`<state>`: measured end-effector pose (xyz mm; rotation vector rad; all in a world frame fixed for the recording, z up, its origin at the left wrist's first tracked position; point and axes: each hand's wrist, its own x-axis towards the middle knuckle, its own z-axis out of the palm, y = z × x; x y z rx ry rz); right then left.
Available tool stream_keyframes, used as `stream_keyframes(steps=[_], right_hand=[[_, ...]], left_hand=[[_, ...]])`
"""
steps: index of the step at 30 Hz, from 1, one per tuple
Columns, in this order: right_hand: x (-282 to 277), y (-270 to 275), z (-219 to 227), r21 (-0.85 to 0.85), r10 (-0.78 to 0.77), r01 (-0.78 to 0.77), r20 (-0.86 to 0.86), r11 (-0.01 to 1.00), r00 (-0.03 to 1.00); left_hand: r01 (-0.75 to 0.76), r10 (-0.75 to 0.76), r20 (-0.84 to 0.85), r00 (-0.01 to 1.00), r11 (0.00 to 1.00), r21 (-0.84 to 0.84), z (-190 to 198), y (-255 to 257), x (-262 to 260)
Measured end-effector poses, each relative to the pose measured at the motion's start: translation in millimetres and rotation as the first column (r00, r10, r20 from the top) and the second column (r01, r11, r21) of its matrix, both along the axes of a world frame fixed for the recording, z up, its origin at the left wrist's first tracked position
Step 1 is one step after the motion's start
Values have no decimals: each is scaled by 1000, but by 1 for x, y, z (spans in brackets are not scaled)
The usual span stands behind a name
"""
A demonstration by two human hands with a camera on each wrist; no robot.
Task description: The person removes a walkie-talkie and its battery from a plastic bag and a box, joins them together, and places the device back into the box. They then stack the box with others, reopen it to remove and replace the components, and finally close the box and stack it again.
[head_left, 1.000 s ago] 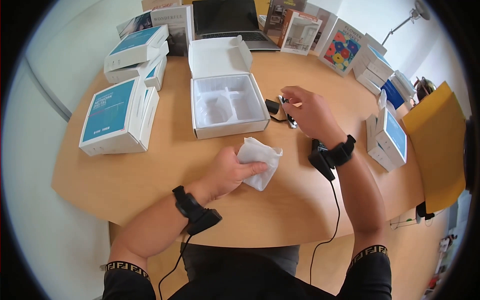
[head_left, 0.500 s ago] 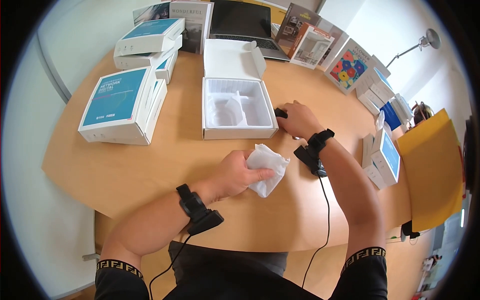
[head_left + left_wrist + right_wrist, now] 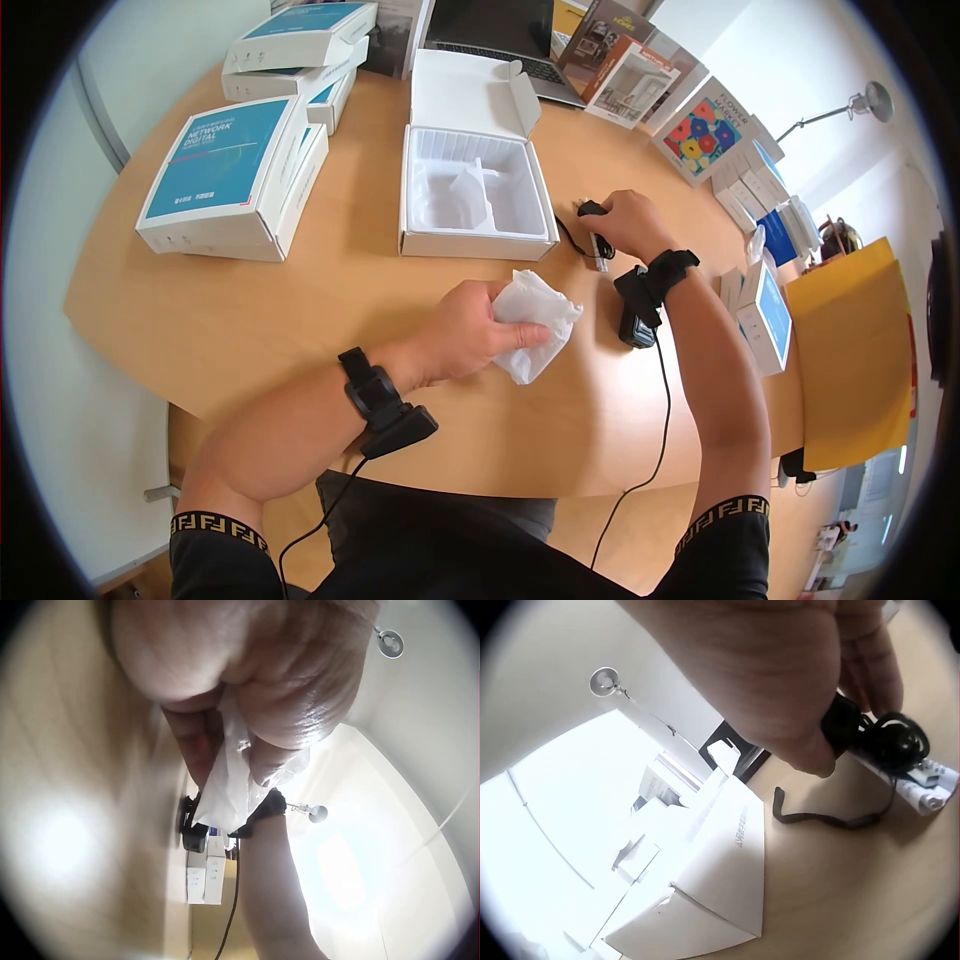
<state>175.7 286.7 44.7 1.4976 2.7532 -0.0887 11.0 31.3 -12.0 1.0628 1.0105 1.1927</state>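
Observation:
My left hand (image 3: 462, 335) grips a crumpled white pouch (image 3: 540, 305), thumb on top, above the front of the table. In the left wrist view the pouch (image 3: 229, 787) hangs between thumb and fingers. To the right of the open white box (image 3: 475, 246), my right hand (image 3: 638, 222) pinches a black power adapter (image 3: 592, 208). Its bundled black cable (image 3: 901, 742) shows in the right wrist view, with a loose tail curving over the table. Under the bundle lies a folded white printed paper (image 3: 930, 796). The box holds a moulded white tray (image 3: 515, 205) with bare compartments.
A black block-shaped device (image 3: 636, 328) sits below my right wrist. Stacked white-and-blue boxes (image 3: 225, 175) stand at left, more boxes (image 3: 765, 320) at right. A laptop (image 3: 490, 30) and upright books (image 3: 625, 80) line the back. Wrist-camera cables (image 3: 655, 430) trail from both arms.
My right hand has gone down to the items beside the box and now raises the adapter slightly, its cable trailing. The left hand keeps its grip on the pouch. The head view has shifted.

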Motion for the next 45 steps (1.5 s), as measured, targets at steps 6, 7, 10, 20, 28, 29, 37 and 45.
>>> stream_keyframes(steps=[6,7,10,20,28,29,37,45], right_hand=[[3,-7,20,15,-51,53,-93,998,994],[6,-6,23,15,-50,51,-87,999,995],[12,-7,28,23,-15,14,27,1000,1000],[17,-8,14,-179,3,11,74,984,997],[19,-2,13,-399,-136,97,-69,912,988],[20,0,14,-413,-166,122,-74,902,983],[28,33,27,-563,-351,66,-416,824,839],[-24,15,55,-408,-78,-176,-535,896,841]], left_hand=[[13,-13,8,1000,1000,-10,3,-1,-1],[11,-11,15,1000,1000,-11,4,-1,-1],[7,-7,10,1000,1000,-4,4,-1,-2],[10,-10,-1,1000,1000,18,4,-1,-2],[43,-43,6,999,999,18,4,0,-4],[45,-45,-8,999,999,14,6,-1,-5],[47,-47,-11,999,999,10,11,-2,-6],[31,-31,-12,999,999,39,4,-1,-4]])
